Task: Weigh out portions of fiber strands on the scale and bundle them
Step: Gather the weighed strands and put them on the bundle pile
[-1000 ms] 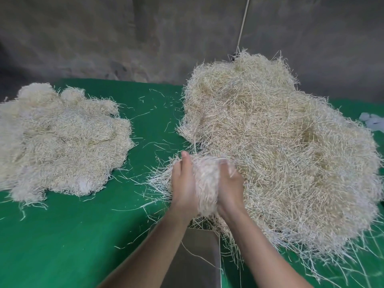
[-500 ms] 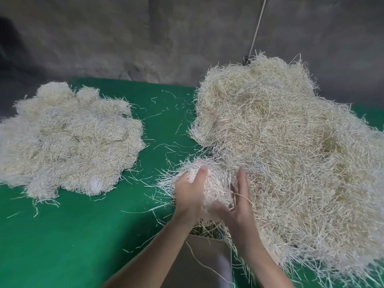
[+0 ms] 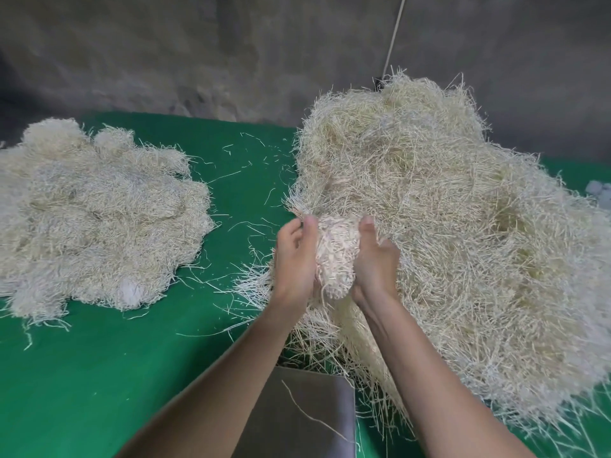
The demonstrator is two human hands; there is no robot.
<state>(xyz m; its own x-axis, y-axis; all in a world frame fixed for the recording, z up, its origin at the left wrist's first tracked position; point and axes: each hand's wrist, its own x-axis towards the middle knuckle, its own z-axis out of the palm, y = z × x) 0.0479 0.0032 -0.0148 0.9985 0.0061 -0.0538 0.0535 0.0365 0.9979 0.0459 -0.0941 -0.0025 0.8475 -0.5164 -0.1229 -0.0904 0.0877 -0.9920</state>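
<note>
A pale portion of fiber strands [image 3: 335,256] is cupped between both hands, ends toward me. My left hand [image 3: 294,259] grips its left side, thumb up along it. Around its right side curls my right hand [image 3: 375,259]. The portion sits at the near left edge of a big loose heap of straw-coloured strands [image 3: 463,242]. The scale's grey metal pan [image 3: 297,414] lies below my forearms at the bottom centre, bare except for one stray strand.
A second, flatter pile of pale strands [image 3: 92,219] covers the left of the green table [image 3: 99,375]. Loose strands are scattered between the piles. A grey wall with a thin cord [image 3: 395,31] stands behind. Something pale [image 3: 600,193] lies at the right edge.
Both hands have lifted the portion slightly up and away from the scale, closing round it again after the right hand briefly opened. The camera view has shifted.
</note>
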